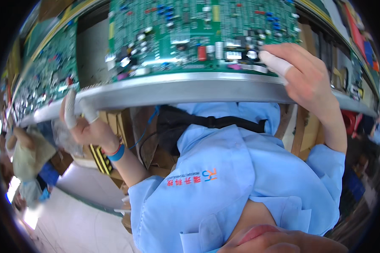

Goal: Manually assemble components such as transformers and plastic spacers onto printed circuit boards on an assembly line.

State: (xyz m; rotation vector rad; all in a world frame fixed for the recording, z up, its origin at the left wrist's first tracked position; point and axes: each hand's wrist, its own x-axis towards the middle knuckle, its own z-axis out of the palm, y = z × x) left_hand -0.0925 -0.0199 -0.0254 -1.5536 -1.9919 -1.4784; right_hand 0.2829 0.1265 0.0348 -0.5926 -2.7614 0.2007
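Observation:
A large green circuit board (164, 63), crowded with small components, lies on the conveyor in front of me. My right hand (304, 74) reaches over its near right part. The fingers are bent together, one in a white finger cot, with their tips among the white and black components; anything pinched between them is hidden. Farther left, my left hand (88, 124) is at the silver conveyor rail (190, 90), beside the gap between two boards. Its fingers are spread, with white cots on at least two, and nothing shows in them. A blue band circles that wrist.
A second populated green board (50, 69) sits on the conveyor at the left. Yellow-edged rails run along the far side. Below the rail are cardboard boxes (118, 122), a blue cable (150, 124) and a black-and-yellow striped piece (100, 160). Another person (29, 152) is at the far left.

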